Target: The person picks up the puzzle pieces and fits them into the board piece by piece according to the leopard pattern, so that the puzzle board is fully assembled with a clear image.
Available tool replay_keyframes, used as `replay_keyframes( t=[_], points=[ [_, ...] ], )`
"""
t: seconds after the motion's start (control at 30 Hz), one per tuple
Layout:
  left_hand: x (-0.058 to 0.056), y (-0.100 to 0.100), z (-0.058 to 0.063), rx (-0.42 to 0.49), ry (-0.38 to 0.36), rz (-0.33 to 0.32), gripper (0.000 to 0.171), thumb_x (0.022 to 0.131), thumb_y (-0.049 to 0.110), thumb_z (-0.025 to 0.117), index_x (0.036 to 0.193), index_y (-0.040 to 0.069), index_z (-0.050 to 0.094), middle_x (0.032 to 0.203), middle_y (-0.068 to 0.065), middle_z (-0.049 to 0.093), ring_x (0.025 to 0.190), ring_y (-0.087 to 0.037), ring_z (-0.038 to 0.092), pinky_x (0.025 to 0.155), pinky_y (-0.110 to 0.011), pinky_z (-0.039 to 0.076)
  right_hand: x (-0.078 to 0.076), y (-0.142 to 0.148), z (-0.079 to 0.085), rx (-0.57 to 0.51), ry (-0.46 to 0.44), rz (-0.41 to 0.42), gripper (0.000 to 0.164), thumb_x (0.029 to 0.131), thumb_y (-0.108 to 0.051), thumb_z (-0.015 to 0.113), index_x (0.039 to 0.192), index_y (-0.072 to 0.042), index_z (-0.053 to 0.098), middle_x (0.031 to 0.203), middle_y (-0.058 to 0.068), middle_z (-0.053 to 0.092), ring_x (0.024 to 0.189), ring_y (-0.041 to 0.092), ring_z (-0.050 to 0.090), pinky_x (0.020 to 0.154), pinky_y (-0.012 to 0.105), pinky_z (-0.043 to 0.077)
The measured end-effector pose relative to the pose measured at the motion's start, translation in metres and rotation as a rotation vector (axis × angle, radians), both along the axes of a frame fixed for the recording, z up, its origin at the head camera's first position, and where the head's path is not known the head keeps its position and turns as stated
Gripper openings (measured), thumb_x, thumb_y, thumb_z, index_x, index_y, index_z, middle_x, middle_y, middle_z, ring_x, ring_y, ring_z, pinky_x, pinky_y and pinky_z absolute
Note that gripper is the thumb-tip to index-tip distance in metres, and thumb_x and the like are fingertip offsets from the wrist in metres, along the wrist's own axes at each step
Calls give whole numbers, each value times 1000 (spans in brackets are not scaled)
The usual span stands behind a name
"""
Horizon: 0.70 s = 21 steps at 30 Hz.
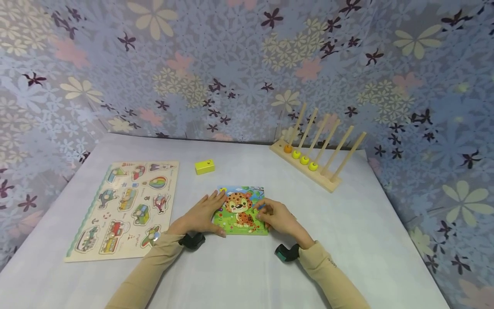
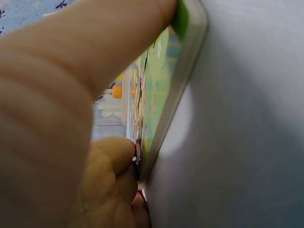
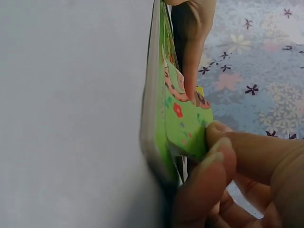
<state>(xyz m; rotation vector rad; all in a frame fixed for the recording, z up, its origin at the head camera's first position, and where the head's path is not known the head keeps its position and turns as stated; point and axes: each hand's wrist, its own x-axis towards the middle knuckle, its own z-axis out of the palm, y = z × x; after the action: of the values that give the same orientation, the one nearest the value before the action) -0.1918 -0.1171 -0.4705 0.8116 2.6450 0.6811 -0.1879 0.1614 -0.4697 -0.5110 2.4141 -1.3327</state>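
On the leopard puzzle (image 1: 239, 210), left hand (image 1: 203, 213) rests at left edge, fingers extended; at right edge, right hand (image 1: 278, 218) pinches one raised piece (image 3: 187, 126), the rest seemingly seated.

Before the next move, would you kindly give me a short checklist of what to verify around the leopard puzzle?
1. Left hand touching the left side of the leopard puzzle: ok.
2. Right hand holding the green piece: ok, pinched between thumb and fingers.
3. Green piece lying flat: not ok, it is tilted up.
4. Green piece matching the spot beneath it: cannot tell, mostly hidden.
5. Yellow block apart from both hands: ok, it lies beyond the puzzle.
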Motion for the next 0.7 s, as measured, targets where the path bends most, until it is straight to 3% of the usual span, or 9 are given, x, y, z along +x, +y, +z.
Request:
replay_keyframes(
  t=[0.13, 0.4, 0.7],
  points=[
    [0, 0, 1, 7, -2, -1, 115, 70, 47, 82, 153, -1, 19, 162, -17, 11, 151, -37, 6, 123, -55, 6, 1, -2, 0, 27, 18, -19, 21, 94, -12, 61, 115, -8, 62, 86, 6, 60, 52, 11, 51, 45, 24, 48],
    [1, 0, 2, -1, -10, 2, 115, 71, 47, 82, 153, 0, 18, 163, -17, 10, 151, -37, 5, 123, -55, 6, 4, -5, 2, 139, 154, -12, 29, 86, -13, 72, 113, -7, 66, 96, 7, 57, 67, 9, 44, 59, 19, 41],
    [1, 1, 2, 1, -11, 8, 114, 71, 47, 82, 154, 1, 19, 163, -16, 11, 151, -37, 6, 123, -55, 7, 5, -6, 4, 145, 162, -14, 29, 84, -13, 74, 112, -8, 67, 94, 5, 57, 67, 8, 44, 60, 20, 41]
  ],
)
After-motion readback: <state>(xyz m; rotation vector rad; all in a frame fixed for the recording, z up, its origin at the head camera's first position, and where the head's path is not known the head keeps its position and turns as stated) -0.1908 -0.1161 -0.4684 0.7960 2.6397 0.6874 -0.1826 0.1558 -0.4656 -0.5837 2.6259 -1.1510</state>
